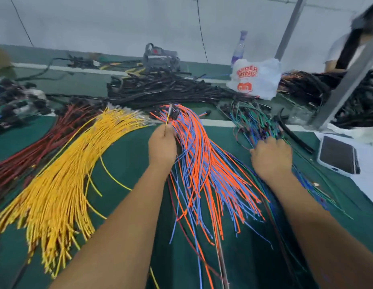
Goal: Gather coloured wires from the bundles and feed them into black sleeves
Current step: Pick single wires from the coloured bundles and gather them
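Left hand [163, 145]: pinches a few gathered wires [168, 119], ends upright, at the far end of the orange-and-blue bundle [204, 170].
Right hand [272, 155]: fingers curled into the green-and-blue bundle [254, 124] to the right; whether it grips a strand, I cannot tell.
Black sleeves [160, 88]: heaped at the far side of the bench [123, 159].
Risk: strands lie crossed, so pulling one likely drags its neighbours; the pinched ends could slip uneven.
Materials: thin, flexible, smooth-coated wires; yellow bundle [62, 184] fans out at the left.
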The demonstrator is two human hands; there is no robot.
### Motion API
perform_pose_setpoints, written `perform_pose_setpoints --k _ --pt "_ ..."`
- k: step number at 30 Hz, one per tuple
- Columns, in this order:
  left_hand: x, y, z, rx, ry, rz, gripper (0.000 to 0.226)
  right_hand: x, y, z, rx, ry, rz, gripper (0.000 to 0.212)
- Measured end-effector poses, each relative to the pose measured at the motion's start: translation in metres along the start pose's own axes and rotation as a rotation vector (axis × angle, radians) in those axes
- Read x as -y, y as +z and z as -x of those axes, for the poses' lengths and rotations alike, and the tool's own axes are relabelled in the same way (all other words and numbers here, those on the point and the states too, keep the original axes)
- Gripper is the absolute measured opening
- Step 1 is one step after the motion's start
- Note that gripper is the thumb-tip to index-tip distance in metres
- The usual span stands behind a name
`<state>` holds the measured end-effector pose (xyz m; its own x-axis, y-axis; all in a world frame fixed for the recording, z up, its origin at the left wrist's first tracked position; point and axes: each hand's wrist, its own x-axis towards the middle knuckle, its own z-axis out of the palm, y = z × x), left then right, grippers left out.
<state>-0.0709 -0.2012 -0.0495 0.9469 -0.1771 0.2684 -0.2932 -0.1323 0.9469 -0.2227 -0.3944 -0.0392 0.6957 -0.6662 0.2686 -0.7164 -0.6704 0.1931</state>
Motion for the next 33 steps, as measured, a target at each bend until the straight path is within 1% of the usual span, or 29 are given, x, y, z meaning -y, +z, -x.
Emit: perform_pose_setpoints --k 1,3,6,7,9,10,12,14,15,16,17,18,19,21,22,23,24,25,26,28,29,30,31,32,33 --pt "-0.001 -0.001 0.001 0.005 0.005 -0.001 0.036 0.007 -0.001 -0.001 -0.002 -0.032 0.011 0.031" --pt "-0.003 -0.002 0.002 0.017 0.003 -0.002 0.035 0.011 -0.006 -0.006 0.010 -0.029 -0.030 0.028" --pt "-0.005 -0.003 0.004 0.043 -0.006 0.010 0.034 0.011 -0.008 -0.010 -0.088 0.016 -0.066 0.033" --pt "-0.004 -0.004 0.004 0.047 0.000 0.015 0.035 0.014 -0.006 -0.011 -0.117 -0.008 -0.060 0.033" --pt "-0.001 -0.005 0.006 0.056 0.025 0.024 0.037 0.025 -0.004 -0.013 -0.102 -0.075 -0.088 0.036" --pt "0.000 -0.006 0.006 0.061 0.027 0.031 0.038 0.031 -0.003 -0.015 -0.074 -0.082 -0.127 0.038" --pt "0.002 -0.007 0.005 0.073 0.005 0.074 0.038 0.040 -0.001 -0.022 -0.027 -0.031 -0.220 0.039" --pt "0.003 -0.007 0.004 0.083 -0.025 0.108 0.035 0.044 0.000 -0.029 0.009 0.022 -0.318 0.033" --pt "0.003 -0.007 0.004 0.085 -0.034 0.109 0.034 0.044 -0.001 -0.032 0.010 0.050 -0.420 0.029" --pt "0.003 -0.007 0.003 0.087 -0.039 0.107 0.034 0.044 -0.002 -0.034 -0.023 0.082 -0.563 0.026" --pt "0.004 -0.006 0.002 0.090 -0.041 0.106 0.034 0.042 -0.005 -0.036 -0.103 0.114 -0.723 0.023" --pt "0.005 -0.005 0.001 0.091 -0.044 0.108 0.034 0.039 -0.008 -0.037 -0.245 0.139 -0.879 0.020" --pt "0.006 -0.005 0.000 0.089 -0.050 0.113 0.034 0.035 -0.013 -0.037 -0.425 0.154 -0.998 0.018" --pt "0.008 -0.004 -0.001 0.085 -0.065 0.131 0.035 0.027 -0.023 -0.032 -0.765 0.129 -1.127 0.018" --pt "0.009 -0.004 -0.002 0.084 -0.072 0.141 0.035 0.024 -0.026 -0.029 -0.870 0.103 -1.168 0.019" --pt "0.009 -0.004 -0.002 0.083 -0.078 0.151 0.035 0.023 -0.026 -0.025 -0.914 0.081 -1.208 0.019" --pt "0.010 -0.004 -0.002 0.081 -0.082 0.157 0.036 0.023 -0.025 -0.020 -0.899 0.073 -1.228 0.018" --pt "0.010 -0.005 -0.002 0.079 -0.084 0.159 0.036 0.024 -0.022 -0.017 -0.817 0.079 -1.210 0.017" --pt "0.010 -0.005 -0.002 0.078 -0.085 0.160 0.036 0.022 -0.018 -0.017 -0.655 0.096 -1.141 0.016" --pt "0.009 -0.006 -0.002 0.085 -0.086 0.174 0.037 0.018 -0.011 -0.018 -0.184 0.136 -0.952 0.019" --pt "0.009 -0.006 -0.002 0.089 -0.089 0.179 0.037 0.016 -0.010 -0.018 0.025 0.133 -0.874 0.022" --pt "0.009 -0.007 -0.002 0.093 -0.094 0.184 0.037 0.015 -0.012 -0.018 0.143 0.128 -0.813 0.022" --pt "0.009 -0.008 -0.002 0.096 -0.099 0.192 0.037 0.016 -0.015 -0.019 0.172 0.137 -0.781 0.022" --pt "0.008 -0.008 -0.001 0.098 -0.105 0.202 0.037 0.019 -0.019 -0.020 0.129 0.152 -0.780 0.022" --pt "0.008 -0.008 -0.001 0.099 -0.110 0.212 0.037 0.022 -0.023 -0.021 0.042 0.164 -0.795 0.023"
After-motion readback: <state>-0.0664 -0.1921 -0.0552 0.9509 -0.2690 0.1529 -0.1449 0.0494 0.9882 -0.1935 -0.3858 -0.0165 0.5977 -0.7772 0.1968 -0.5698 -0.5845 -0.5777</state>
